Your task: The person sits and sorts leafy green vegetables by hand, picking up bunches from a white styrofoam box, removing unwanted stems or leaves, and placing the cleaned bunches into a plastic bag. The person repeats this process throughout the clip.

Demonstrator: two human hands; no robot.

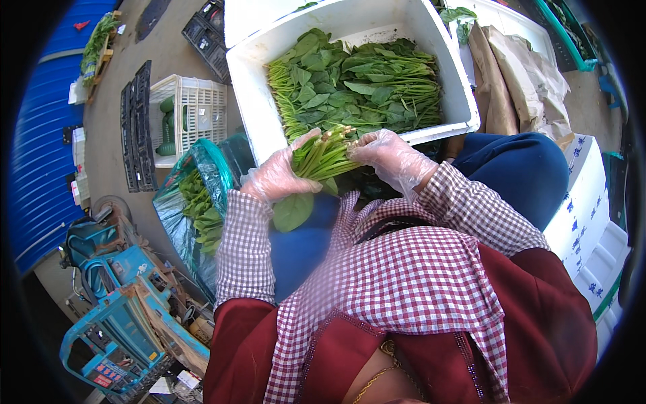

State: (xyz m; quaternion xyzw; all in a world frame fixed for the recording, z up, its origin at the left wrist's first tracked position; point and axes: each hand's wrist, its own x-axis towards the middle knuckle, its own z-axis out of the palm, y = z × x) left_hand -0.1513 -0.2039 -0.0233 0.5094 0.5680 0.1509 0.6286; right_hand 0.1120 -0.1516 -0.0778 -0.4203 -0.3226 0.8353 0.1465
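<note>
Both my hands wear thin clear plastic gloves. My left hand (282, 174) is closed around a bunch of leafy green vegetables (325, 159), with the cut stem ends pointing up and a broad leaf hanging below. My right hand (391, 157) has its fingertips at the stem ends on the bunch's right side; whether they pinch a stem is too small to tell. Just beyond my hands is a white foam box (454, 108), holding leafy greens (353, 86) laid in two rows, stems outward. More greens (202, 212) lie in a teal plastic bag to my left.
A white plastic crate (202, 111) of green gourds or cucumbers stands at the upper left by black crates (138, 129). Brown paper (525, 81) lies right of the foam box. A blue pallet truck or cart (121, 328) is at the lower left, white boxes (580, 217) at the right.
</note>
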